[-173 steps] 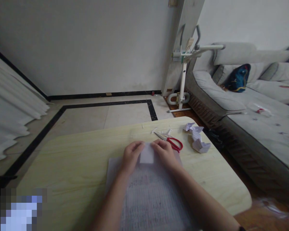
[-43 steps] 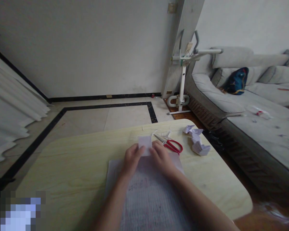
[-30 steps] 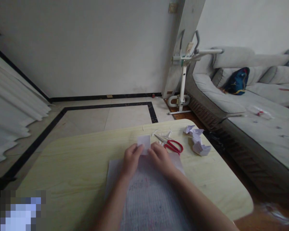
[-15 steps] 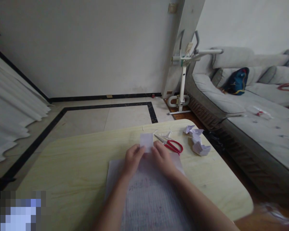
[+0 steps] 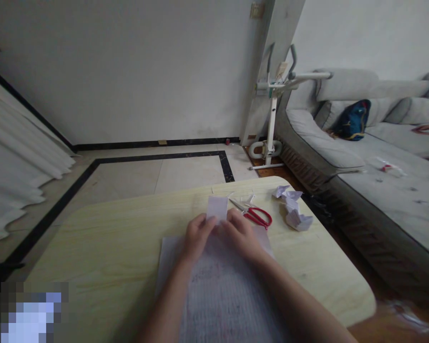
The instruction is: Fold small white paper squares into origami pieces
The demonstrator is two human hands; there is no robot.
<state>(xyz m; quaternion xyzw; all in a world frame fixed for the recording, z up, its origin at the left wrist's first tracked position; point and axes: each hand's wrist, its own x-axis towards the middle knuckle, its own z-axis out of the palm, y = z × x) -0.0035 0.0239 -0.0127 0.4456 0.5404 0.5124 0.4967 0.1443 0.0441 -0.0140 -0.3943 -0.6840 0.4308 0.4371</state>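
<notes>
A small white piece of paper (image 5: 217, 207) stands up between my two hands, held at its lower corners. My left hand (image 5: 197, 234) pinches its lower left side with the thumb over the front. On the lower right side, my right hand (image 5: 240, 233) closes on it too. Beneath both hands lies a large sheet of paper (image 5: 221, 295) covered with faint writing. Red-handled scissors (image 5: 258, 217) rest just beyond my right hand, beside thin white paper scraps (image 5: 249, 199).
Several folded white paper pieces (image 5: 296, 209) sit at the right of the wooden table (image 5: 107, 257). A grey sofa (image 5: 386, 190) with a blue bag (image 5: 353, 121) stands to the right, another person's hand (image 5: 427, 127) at its far end. White exercise equipment (image 5: 271, 119) stands behind the table.
My right thumb has shifted slightly left and inward along the small paper's lower edge. The paper tilts a little and shows slightly taller. My left hand has hardly moved.
</notes>
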